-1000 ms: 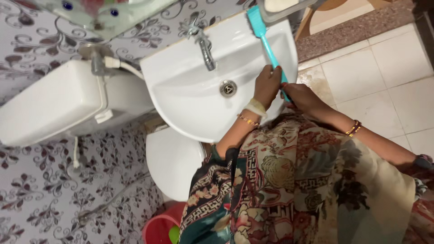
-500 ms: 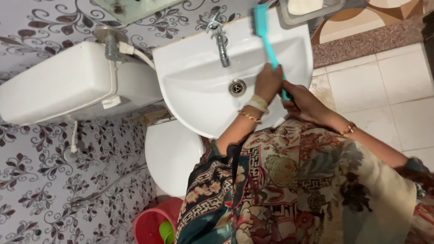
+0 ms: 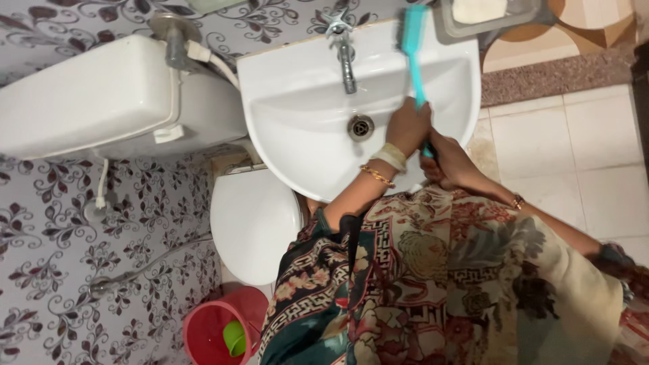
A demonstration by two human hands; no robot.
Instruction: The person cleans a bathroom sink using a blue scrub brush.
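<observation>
A long turquoise scrub brush [image 3: 415,54] reaches across the white wash basin [image 3: 297,128], its bristle head at the basin's back rim near the wall. My left hand [image 3: 407,127] grips the handle in its middle, over the bowl to the right of the drain [image 3: 360,126]. Lower down, my right hand [image 3: 446,162] closes around the handle's end at the basin's front right edge. A metal tap [image 3: 345,51] stands at the back of the basin, left of the brush.
A white cistern [image 3: 88,101] hangs left of the basin, above a closed toilet lid [image 3: 253,223]. A soap dish [image 3: 483,13] is mounted at the top right. A red bucket holding a green mug [image 3: 216,334] stands on the floor. Pale floor tiles [image 3: 581,155] lie to the right.
The view has drifted, so basin and cistern sit lower and further right. Both hands stay on the brush, whose head has shifted along the basin's back rim.
</observation>
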